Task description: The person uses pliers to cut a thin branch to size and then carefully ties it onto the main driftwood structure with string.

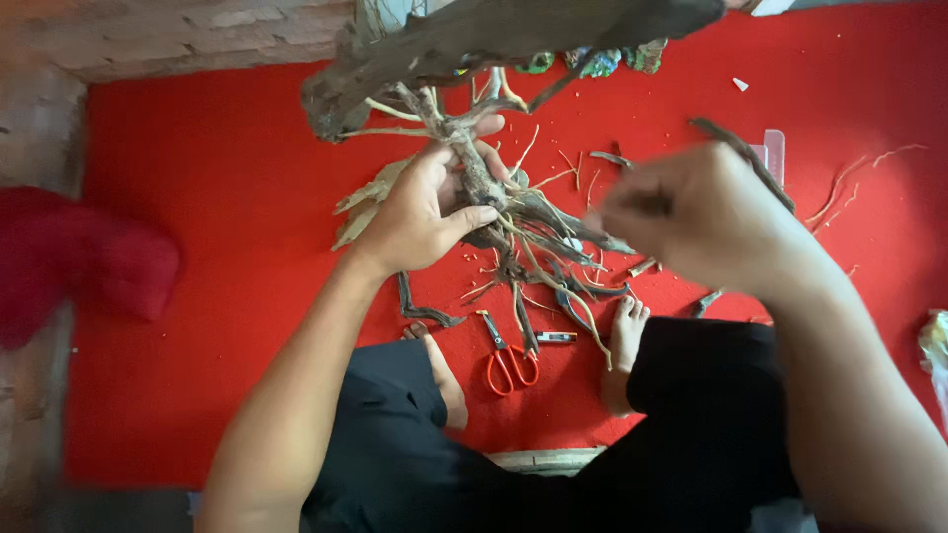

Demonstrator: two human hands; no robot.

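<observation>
Two hands are working over a tangle of driftwood roots (513, 222) that is standing on a red floor covering (217, 197). The left hand (425, 207) is gripping the gnarled central stem of the roots, thumb and fingers wrapped around it, while pale thin rootlets are spreading out below and to the right. The right hand (691, 217) is blurring in the picture; it is clenching around a thin dark twig (750, 163) that is sticking up and to the right from the fist, just beside the root cluster. A large grey piece of driftwood (494, 39) is hanging across the top of the view, above the roots. Orange-handled scissors (509, 360) are lying on the red covering between the person's bare feet (624, 341), just below the roots, with a small dark tool (556, 338) beside them. Loose twigs and chips (839, 188) are lying scattered to the right. A clear plastic container (773, 153) is sitting behind the right hand. A red cloth (79, 262) is bunching at the left edge.
</observation>
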